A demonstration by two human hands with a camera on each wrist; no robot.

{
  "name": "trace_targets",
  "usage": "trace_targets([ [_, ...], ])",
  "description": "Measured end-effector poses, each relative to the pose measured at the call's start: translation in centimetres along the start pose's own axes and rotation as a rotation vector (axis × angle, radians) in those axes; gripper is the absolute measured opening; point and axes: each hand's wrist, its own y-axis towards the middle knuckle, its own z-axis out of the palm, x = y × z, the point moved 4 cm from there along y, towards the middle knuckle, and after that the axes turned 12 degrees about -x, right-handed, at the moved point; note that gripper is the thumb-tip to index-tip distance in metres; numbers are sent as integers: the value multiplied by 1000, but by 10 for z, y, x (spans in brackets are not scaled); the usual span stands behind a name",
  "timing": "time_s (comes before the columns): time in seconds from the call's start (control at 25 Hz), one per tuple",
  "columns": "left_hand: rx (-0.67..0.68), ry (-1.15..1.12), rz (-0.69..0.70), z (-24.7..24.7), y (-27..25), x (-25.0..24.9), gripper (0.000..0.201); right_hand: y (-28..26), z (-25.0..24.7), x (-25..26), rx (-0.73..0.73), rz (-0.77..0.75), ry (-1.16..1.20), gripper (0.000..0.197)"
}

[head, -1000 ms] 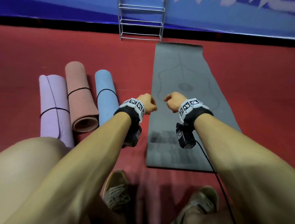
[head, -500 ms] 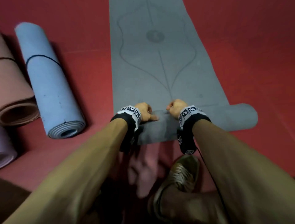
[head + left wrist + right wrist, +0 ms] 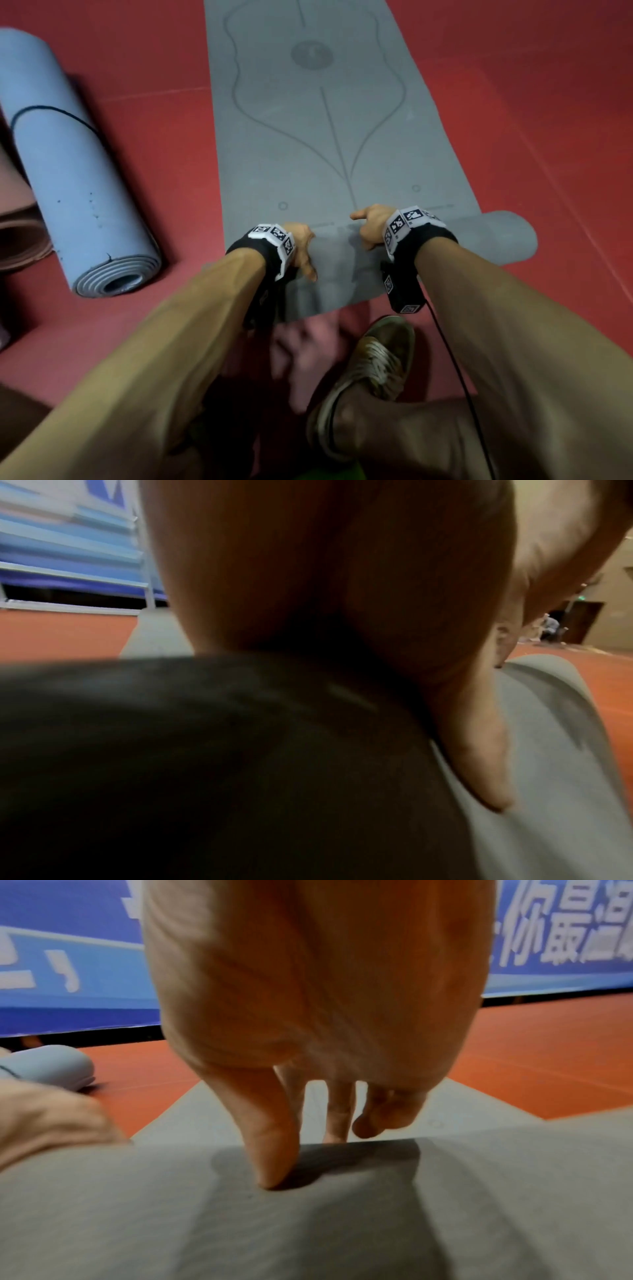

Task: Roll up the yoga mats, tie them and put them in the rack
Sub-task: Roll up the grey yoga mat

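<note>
At the floor's left edge lies a pink rolled mat [image 3: 20, 236]; just beside it a blue rolled mat [image 3: 68, 178] bound by a black cord [image 3: 51, 111]; the grey yoga mat [image 3: 318, 137] lies flat mid-floor [image 3: 548, 102], its near end folded over; the left hand [image 3: 303, 246] and right hand [image 3: 371, 224] each grip that fold, thumbs on top, fingers curled over its far side.
</note>
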Motion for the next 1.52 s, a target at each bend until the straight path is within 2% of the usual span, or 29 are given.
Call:
trace_targets([
  [0.12,-170,245,4,-36,-10,-10,43,-14,-20,0,6,-11,-31,66],
  [0.24,-288,483,44,-64,-27,-8,33,-26,-22,-3,73,-15,-87,76],
  [0.36,-331,659,-1,-85,-49,14,26,-34,8,14,155,-36,100,87],
  [0.44,-270,715,-85,-84,-64,31,29,-38,28,30,185,-91,98,88],
  [0.6,0,574,-233,-55,-68,49,53,-44,34,34,216,-127,-40,86],
  [0.68,143,486,-245,-50,-69,43,49,-49,34,35,218,-148,-75,86],
  [0.8,223,228,-206,-45,-76,18,52,-63,26,46,222,-182,-41,78],
  [1.0,123,91,-148,-49,-77,-6,47,-82,-1,50,201,-201,23,64],
  [1.12,15,133,-98,-54,-80,-14,58,-87,-10,42,146,-208,126,50],
  [1.24,-43,170,-67,-46,-84,-15,55,-90,-11,39,86,-211,171,52],
  [1.4,-71,33,-128,-35,-87,4,53,-88,2,44,43,-267,0,69],
  [1.52,-62,-40,-151,-29,-88,8,54,-87,18,47,-32,-299,-171,68],
])
